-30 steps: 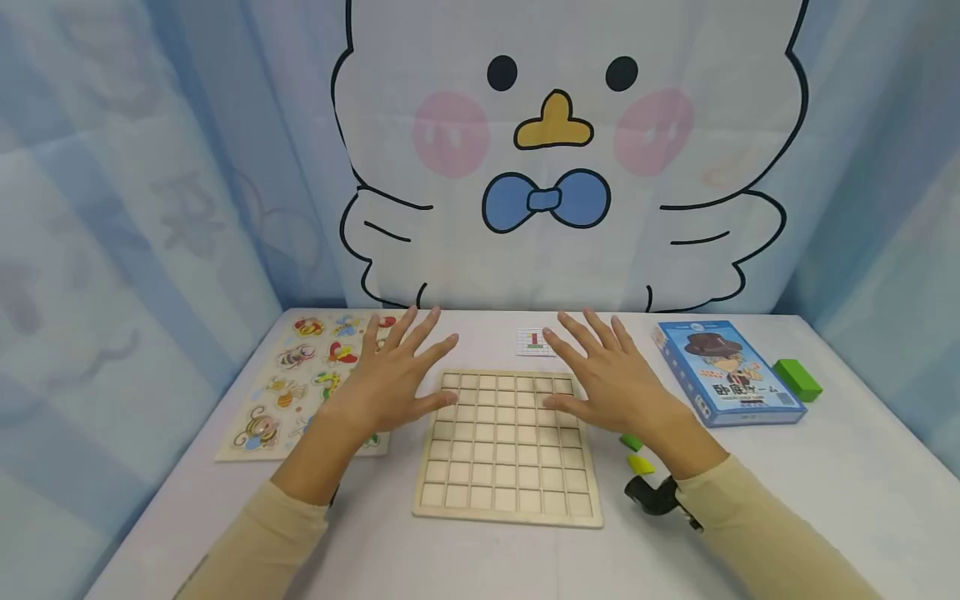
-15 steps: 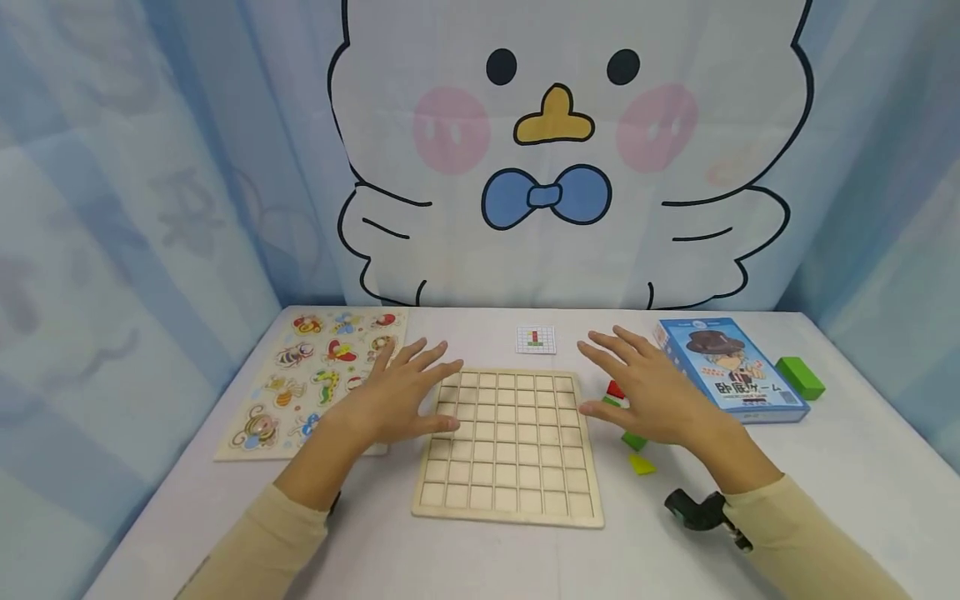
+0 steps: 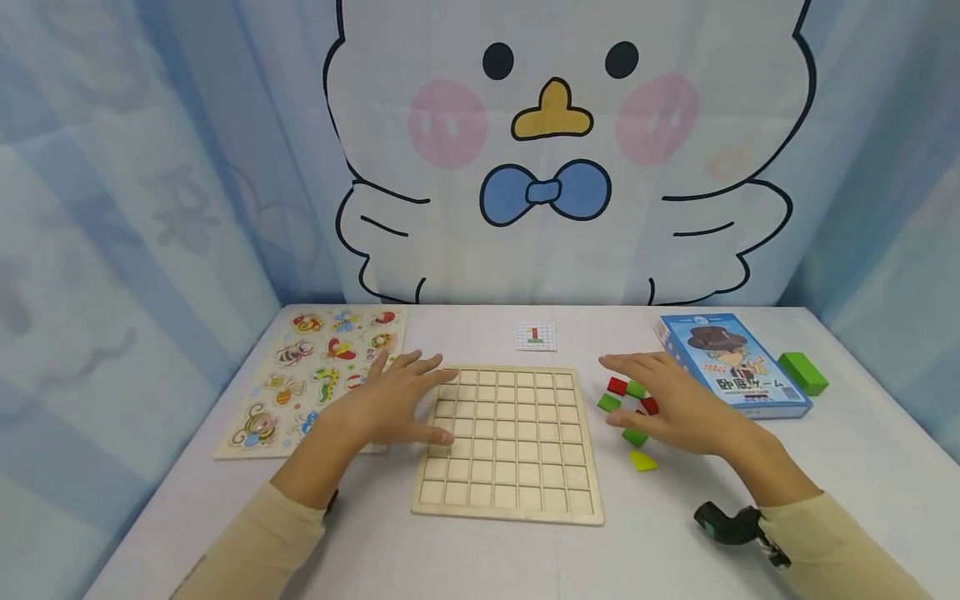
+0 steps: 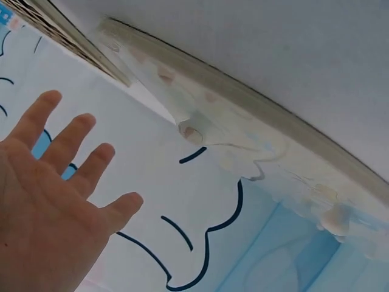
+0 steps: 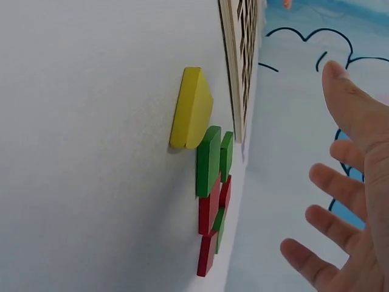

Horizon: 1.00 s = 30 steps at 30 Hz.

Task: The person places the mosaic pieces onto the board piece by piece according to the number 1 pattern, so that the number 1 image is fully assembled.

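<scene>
My left hand point(image 3: 397, 404) hovers with spread fingers at the left edge of a wooden grid board point(image 3: 506, 446), its thumb overlapping the board in the head view. In the left wrist view the left palm point(image 4: 48, 213) shows bare. To the board's right, my right hand point(image 3: 675, 404) is held over a group of small blocks, fingers extended and holding nothing. Among them are a red block point(image 3: 617, 386), a green block point(image 3: 608, 402) and a yellow piece point(image 3: 642, 461) with a curved side. The right wrist view shows the yellow piece point(image 5: 193, 109) lying nearest, with red and green blocks beyond it.
A small card point(image 3: 536, 337) printed with a coloured grid pattern lies behind the board. On the left is a wooden puzzle board point(image 3: 281, 379) with insect pictures. A blue game box point(image 3: 738, 371) and a larger green block point(image 3: 803, 373) stand at the back right.
My right hand has moved right, from the board's edge to over the blocks, uncovering the card and several blocks. The left hand has drawn slightly back toward me.
</scene>
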{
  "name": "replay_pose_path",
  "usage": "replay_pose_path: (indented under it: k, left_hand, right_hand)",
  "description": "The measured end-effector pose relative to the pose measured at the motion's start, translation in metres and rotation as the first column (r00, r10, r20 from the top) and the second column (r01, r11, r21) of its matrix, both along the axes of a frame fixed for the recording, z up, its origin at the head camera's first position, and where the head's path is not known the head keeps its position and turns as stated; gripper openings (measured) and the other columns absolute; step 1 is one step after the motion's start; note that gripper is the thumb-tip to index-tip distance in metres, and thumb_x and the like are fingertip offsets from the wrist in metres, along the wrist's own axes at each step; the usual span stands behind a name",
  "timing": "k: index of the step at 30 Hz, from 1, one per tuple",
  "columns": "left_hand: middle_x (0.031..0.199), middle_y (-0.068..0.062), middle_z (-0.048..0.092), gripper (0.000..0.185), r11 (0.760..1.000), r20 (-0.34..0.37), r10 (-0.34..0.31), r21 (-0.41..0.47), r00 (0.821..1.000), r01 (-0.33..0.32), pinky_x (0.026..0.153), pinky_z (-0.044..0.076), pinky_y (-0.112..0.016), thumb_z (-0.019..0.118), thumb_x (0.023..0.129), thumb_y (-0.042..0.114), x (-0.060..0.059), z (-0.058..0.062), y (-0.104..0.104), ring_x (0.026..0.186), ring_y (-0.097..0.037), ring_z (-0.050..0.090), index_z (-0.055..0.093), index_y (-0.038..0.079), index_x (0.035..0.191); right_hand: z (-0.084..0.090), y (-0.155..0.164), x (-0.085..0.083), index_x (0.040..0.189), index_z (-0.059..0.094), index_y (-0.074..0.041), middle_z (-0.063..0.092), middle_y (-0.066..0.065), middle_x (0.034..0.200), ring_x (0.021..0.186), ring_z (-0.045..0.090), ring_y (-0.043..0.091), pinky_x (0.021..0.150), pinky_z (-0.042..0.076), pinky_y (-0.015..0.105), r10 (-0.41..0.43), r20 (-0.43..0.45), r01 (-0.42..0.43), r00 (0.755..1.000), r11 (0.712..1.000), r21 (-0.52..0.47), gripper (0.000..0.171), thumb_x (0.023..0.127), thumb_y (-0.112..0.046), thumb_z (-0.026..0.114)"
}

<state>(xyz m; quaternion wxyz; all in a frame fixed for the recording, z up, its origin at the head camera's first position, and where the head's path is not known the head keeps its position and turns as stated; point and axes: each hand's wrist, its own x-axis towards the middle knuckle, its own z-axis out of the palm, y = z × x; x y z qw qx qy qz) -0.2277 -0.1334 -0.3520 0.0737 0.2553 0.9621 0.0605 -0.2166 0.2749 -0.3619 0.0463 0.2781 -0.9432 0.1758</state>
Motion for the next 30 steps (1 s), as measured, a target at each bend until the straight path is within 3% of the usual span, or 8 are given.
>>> replay_pose_path:
  k: [12,21,30]
  left_hand:
    - [0.167,-0.007,0.031,0.100,1.000,0.066,0.016,-0.022,0.998,-0.014,0.122,-0.005,-0.067,0.081,0.072,0.070,0.005,-0.001,-0.001,0.155,-0.039,0.021,0.044,0.029,0.156]
    - [0.166,-0.007,0.034,0.106,0.999,0.107,0.021,-0.036,0.994,-0.018,0.121,0.004,-0.070,0.088,0.063,0.067,0.006,0.000,-0.007,0.154,-0.041,0.023,0.048,0.027,0.153]
    - [0.162,-0.009,0.041,0.105,0.999,0.135,0.031,-0.044,0.990,-0.025,0.121,0.004,-0.070,0.092,0.063,0.060,0.009,-0.003,-0.010,0.151,-0.039,0.030,0.050,0.024,0.151]
  right_hand:
    - [-0.007,0.016,0.011,0.150,0.052,-0.019,0.059,0.006,0.143,0.118,0.056,0.027,0.095,0.053,0.056,-0.012,0.112,0.020,0.994,0.997,-0.072,0.075,0.087,-0.051,0.079]
    - [-0.012,0.025,0.016,0.145,0.056,-0.018,0.068,0.000,0.126,0.098,0.064,0.014,0.083,0.057,0.031,0.071,0.166,-0.046,0.984,0.987,-0.152,0.071,0.085,-0.042,0.084]
    - [-0.013,0.028,0.022,0.144,0.057,-0.018,0.068,-0.001,0.126,0.096,0.063,0.013,0.081,0.055,0.028,0.090,0.215,-0.058,0.972,0.987,-0.153,0.068,0.087,-0.044,0.081]
